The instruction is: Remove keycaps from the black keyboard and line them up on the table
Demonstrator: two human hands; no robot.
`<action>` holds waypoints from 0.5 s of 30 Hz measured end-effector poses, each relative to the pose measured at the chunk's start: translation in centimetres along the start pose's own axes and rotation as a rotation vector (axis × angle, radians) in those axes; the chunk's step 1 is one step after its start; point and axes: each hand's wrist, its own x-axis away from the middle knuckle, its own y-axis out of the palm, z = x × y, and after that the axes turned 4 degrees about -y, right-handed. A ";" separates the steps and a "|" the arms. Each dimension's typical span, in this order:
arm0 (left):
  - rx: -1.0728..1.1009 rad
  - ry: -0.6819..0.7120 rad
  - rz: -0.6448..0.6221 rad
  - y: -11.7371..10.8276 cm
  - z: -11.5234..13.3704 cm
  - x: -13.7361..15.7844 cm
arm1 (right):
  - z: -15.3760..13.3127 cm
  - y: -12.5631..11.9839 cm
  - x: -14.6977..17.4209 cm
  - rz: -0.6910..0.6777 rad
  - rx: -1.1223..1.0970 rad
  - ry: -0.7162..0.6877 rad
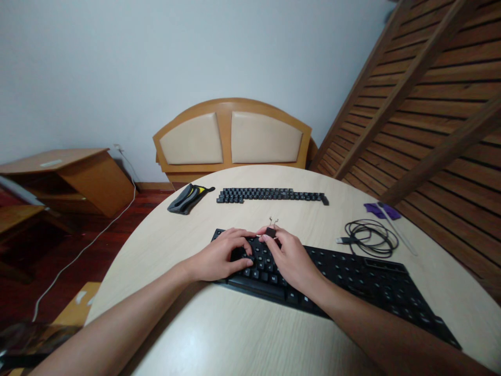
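Note:
A black keyboard (344,277) lies at a slant on the table, with keycaps on its left part and bare key positions over much of the rest. My left hand (225,254) rests over its left end, thumb and index finger closed together at a keycap (251,258), its other fingers reaching toward the upper rows. My right hand (291,258) is over the keys just beside it. Pinched in its fingertips is a wire keycap puller (270,232) with a dark handle, its two wire prongs pointing up and away from the keyboard.
Rows of loose keycaps (270,194) stand behind the keyboard. A dark grey and yellow pouch (188,199) lies at the back left. To the right are a coiled USB cable (371,237), a purple cloth (381,211) and a pale thin stick (399,230). The round table (164,313) has a curved edge.

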 end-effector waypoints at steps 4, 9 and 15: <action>0.020 0.006 -0.002 0.0 0.1 -0.1 | 0.2 0.0 0.0 0.003 0.045 -0.003; 0.013 0.000 0.001 -0.1 0.1 0.0 | 0.2 0.0 0.0 -0.005 -0.011 0.000; -0.008 0.001 0.001 0.0 -0.1 0.0 | 0.2 0.1 0.0 0.018 -0.055 0.001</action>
